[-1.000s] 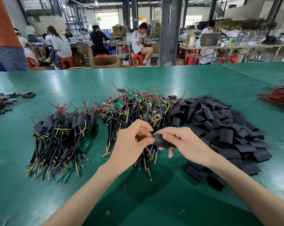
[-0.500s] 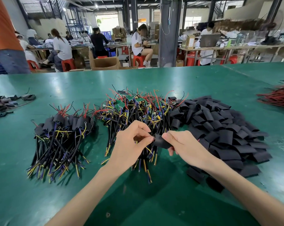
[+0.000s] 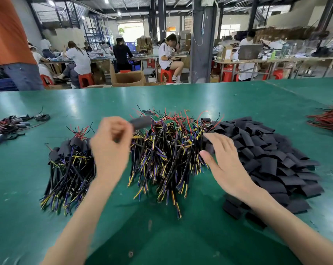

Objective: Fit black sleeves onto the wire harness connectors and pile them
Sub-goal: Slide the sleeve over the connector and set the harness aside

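The black sleeve [image 3: 141,121] we are fitting is in the air above the far left edge of the middle pile, a dark blurred bar sticking out to the right of our left hand [image 3: 110,146]. The blur hides whether wires trail from it. Our right hand [image 3: 225,163] is well apart from it, on the other side of that pile.

Half a second ago both hands met low in front of the middle pile, pinching this one sleeve between them. Now they have parted: the left has swung up and leftward with the sleeve, and the right has let go and moved out to the right.

The left hand is curled, thumb and fingers pinching the sleeve's near end. The right hand is released, fingers straight, its fingertips at the seam where the heap of loose black sleeves [image 3: 267,161] meets the harnesses; we cannot tell whether they touch a sleeve.

Between the hands lies the pile of bare wire harnesses [image 3: 167,150], green boards at its far end, coloured leads toward us. Left of the left hand sits the pile of sleeved harnesses [image 3: 68,165]. All rest on the green counter [image 3: 190,236]. A bundle of red wires [image 3: 328,119] lies at its far right, a tangle of dark cables [image 3: 9,125] at its far left.
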Action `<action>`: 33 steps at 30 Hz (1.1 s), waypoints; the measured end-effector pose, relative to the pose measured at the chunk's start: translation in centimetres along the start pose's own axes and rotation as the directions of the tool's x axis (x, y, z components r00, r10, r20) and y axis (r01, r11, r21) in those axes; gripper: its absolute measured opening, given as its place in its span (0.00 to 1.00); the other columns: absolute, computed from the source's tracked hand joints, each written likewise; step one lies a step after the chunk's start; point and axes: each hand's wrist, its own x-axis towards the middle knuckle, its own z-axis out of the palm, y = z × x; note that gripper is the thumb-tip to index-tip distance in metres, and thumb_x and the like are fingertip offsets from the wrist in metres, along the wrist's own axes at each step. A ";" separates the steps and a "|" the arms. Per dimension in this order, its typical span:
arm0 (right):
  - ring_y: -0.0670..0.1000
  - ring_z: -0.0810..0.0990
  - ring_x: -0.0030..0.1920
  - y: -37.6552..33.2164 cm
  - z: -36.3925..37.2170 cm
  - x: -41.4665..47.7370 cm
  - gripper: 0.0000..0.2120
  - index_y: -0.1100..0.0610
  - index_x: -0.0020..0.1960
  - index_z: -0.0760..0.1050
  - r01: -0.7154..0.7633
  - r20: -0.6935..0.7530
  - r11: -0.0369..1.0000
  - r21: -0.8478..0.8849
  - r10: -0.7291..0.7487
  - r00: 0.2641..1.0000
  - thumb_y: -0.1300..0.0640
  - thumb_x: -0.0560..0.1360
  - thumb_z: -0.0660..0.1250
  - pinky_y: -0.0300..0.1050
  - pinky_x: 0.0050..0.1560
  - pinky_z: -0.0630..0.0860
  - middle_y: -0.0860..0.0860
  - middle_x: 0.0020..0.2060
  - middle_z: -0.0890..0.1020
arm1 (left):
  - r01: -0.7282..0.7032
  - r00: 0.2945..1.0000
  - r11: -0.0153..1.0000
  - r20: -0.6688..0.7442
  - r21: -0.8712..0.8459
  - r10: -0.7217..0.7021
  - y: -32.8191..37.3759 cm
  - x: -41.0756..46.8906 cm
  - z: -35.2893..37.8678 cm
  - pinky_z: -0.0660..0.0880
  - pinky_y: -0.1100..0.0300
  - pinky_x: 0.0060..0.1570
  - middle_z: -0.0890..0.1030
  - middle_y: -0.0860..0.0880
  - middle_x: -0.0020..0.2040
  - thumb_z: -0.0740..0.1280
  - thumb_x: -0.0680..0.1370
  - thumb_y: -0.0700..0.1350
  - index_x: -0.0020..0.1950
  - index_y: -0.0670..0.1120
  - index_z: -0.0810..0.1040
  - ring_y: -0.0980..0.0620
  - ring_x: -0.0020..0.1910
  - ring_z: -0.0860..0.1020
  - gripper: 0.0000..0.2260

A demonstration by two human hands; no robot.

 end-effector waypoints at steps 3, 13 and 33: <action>0.57 0.64 0.67 1.1 0.0 0.3 0.20 0.60 0.68 0.67 -0.072 -0.033 0.990 -0.118 0.069 0.997 0.51 0.80 0.59 0.53 0.69 0.59 0.55 0.64 0.72 | 0.063 0.983 0.976 -0.181 0.208 -0.025 -3.9 2.6 -2.6 0.75 0.60 0.44 0.78 0.50 0.38 0.66 0.75 0.38 0.47 0.49 0.74 0.58 0.36 0.76 0.06; 0.60 0.68 0.63 3.6 0.4 0.6 0.16 0.60 0.61 0.74 -0.243 -0.089 0.893 -0.379 0.227 0.970 0.52 0.78 0.63 0.53 0.62 0.61 0.57 0.58 0.76 | 0.198 0.923 0.489 0.007 0.849 -0.386 -7.3 2.2 -3.9 0.69 0.47 0.52 0.78 0.33 0.51 0.67 0.72 0.39 0.53 0.41 0.81 0.33 0.53 0.73 0.11; 0.62 0.70 0.53 6.8 -1.4 1.3 0.16 0.60 0.55 0.75 -0.423 -0.134 0.756 -0.499 0.415 0.900 0.64 0.68 0.62 0.53 0.51 0.64 0.59 0.51 0.77 | 0.108 0.734 0.665 0.392 0.739 -0.554 -2.6 7.1 8.7 0.75 0.61 0.33 0.78 0.40 0.35 0.69 0.73 0.40 0.35 0.39 0.71 0.42 0.38 0.80 0.10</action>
